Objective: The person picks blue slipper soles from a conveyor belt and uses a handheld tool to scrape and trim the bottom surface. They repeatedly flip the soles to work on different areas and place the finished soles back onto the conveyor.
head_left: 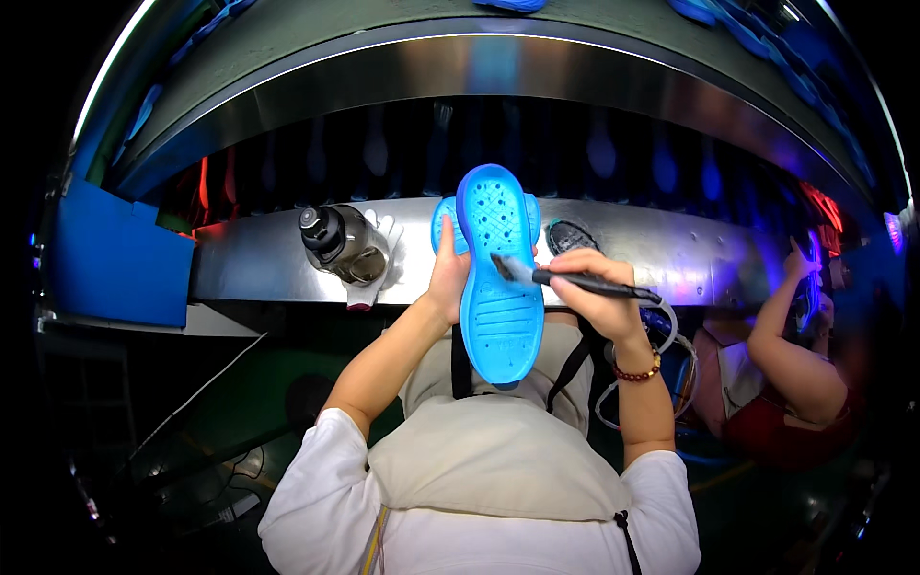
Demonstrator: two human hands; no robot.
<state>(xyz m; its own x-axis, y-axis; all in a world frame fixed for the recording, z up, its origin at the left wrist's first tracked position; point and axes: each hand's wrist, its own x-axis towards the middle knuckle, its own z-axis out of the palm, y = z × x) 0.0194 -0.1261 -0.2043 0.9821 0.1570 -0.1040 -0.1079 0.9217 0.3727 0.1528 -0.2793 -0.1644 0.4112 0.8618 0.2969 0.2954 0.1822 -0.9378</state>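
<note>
A bright blue shoe sole [498,335], with holes and a crosshatch at its far end and ridges at its near end, is held lengthwise before me. My left hand [448,271] grips its left edge. In my right hand [601,295] is a black-handled brush [585,283] with a thin pale tube at its rear. Its bristles lie over the middle of the sole; whether they touch it I cannot tell. Behind, a second blue sole [444,226] is partly hidden by the first. A small dark oval dish or pad [572,238] sits beside my right hand.
A metal ledge [249,259] crosses in front of me, bearing a dark bottle [345,244] and a white glove [385,235]. Beyond it runs a green conveyor belt [402,59] carrying blue pieces. A co-worker's arm [781,335] is at the right. A blue panel [120,254] stands left.
</note>
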